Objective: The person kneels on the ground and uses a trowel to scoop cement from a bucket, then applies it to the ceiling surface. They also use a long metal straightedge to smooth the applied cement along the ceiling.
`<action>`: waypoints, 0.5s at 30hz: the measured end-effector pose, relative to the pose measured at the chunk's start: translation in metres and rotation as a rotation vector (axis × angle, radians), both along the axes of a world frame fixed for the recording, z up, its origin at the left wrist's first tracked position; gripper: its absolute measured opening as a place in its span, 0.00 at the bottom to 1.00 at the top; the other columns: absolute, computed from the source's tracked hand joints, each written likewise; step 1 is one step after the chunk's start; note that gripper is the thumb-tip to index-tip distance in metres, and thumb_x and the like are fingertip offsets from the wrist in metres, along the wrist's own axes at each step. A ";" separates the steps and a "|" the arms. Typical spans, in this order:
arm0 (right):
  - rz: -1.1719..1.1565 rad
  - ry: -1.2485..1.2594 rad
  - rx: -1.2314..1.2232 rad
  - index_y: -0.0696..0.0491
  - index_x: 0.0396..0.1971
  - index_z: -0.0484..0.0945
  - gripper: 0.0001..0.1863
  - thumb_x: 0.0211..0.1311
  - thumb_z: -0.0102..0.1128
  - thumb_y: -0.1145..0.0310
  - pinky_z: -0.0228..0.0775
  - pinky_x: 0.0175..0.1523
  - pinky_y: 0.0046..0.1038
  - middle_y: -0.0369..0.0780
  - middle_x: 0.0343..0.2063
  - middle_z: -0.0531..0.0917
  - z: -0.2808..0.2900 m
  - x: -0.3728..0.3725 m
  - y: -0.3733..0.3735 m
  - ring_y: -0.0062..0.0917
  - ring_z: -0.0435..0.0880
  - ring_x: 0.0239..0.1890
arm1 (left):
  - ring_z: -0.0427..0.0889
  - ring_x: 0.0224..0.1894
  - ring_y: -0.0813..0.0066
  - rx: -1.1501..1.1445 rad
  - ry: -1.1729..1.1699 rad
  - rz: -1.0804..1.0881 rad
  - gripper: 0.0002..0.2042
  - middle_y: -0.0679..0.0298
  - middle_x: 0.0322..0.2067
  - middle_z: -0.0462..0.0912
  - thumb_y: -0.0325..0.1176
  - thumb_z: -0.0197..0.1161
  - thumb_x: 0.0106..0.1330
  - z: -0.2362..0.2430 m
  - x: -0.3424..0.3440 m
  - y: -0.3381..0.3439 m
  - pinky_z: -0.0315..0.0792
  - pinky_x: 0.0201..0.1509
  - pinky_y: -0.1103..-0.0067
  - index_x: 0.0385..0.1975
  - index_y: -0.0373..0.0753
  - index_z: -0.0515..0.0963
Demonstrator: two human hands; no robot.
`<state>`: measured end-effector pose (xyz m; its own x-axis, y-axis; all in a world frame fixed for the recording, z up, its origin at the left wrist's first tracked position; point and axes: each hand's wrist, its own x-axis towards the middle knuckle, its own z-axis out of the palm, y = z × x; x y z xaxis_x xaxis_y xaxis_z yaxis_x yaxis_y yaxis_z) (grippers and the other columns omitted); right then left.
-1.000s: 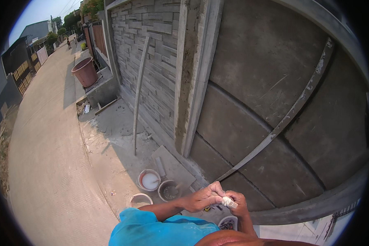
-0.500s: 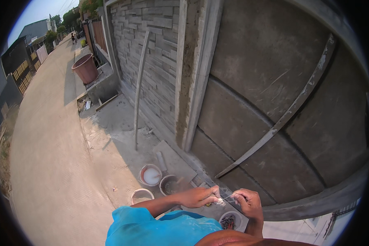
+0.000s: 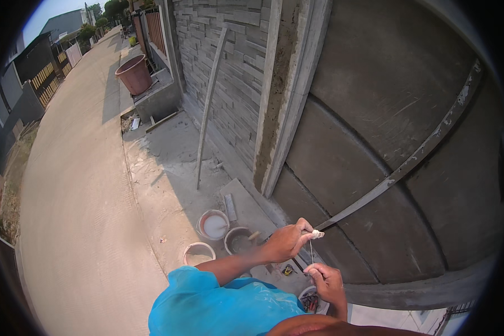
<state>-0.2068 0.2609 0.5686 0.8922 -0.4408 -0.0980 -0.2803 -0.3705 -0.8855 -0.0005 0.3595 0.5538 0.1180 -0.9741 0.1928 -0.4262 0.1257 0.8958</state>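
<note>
Strong daylight washes the road (image 3: 78, 179) pale, while the wall (image 3: 229, 73) and panels (image 3: 369, 145) sit in dim, even shade. Shadows fall leftward from the wall and the tub (image 3: 135, 75), so light comes from the right. The shirt (image 3: 224, 305) is brightly lit. Fisheye distortion bows the strip (image 3: 411, 165); the corners go black. The string (image 3: 312, 252) is faint, and distant houses look soft and hazy.

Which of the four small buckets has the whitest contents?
The bucket beside the flat bar, uppermost of the four: its contents are bright white; others hold beige material, grey material or assorted items.
</note>
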 end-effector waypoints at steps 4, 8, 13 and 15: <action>-0.034 -0.097 -0.089 0.57 0.35 0.85 0.07 0.69 0.59 0.72 0.69 0.37 0.26 0.36 0.28 0.84 0.003 -0.007 -0.037 0.19 0.81 0.33 | 0.84 0.40 0.64 0.046 0.048 -0.315 0.15 0.59 0.31 0.80 0.45 0.46 0.82 -0.025 -0.016 0.019 0.75 0.44 0.65 0.54 0.39 0.67; 0.058 -0.154 0.332 0.57 0.33 0.84 0.05 0.66 0.62 0.72 0.71 0.37 0.26 0.38 0.29 0.86 -0.071 -0.013 -0.018 0.20 0.80 0.31 | 0.80 0.45 0.58 -0.252 0.181 -0.160 0.12 0.54 0.39 0.81 0.41 0.50 0.81 -0.001 -0.022 0.006 0.71 0.51 0.66 0.49 0.38 0.70; -0.056 -0.119 -0.154 0.58 0.32 0.84 0.07 0.64 0.65 0.69 0.70 0.34 0.26 0.36 0.23 0.83 0.008 -0.018 -0.040 0.21 0.80 0.27 | 0.82 0.39 0.55 0.031 0.070 -0.374 0.10 0.55 0.36 0.80 0.38 0.52 0.80 -0.015 -0.013 0.012 0.71 0.48 0.63 0.48 0.37 0.68; -0.041 -0.206 0.044 0.57 0.32 0.85 0.06 0.64 0.64 0.71 0.70 0.32 0.26 0.37 0.23 0.83 -0.031 -0.012 -0.039 0.21 0.80 0.26 | 0.83 0.38 0.54 -0.333 0.352 -0.433 0.12 0.54 0.31 0.80 0.41 0.52 0.79 -0.011 -0.040 0.012 0.71 0.45 0.59 0.49 0.38 0.69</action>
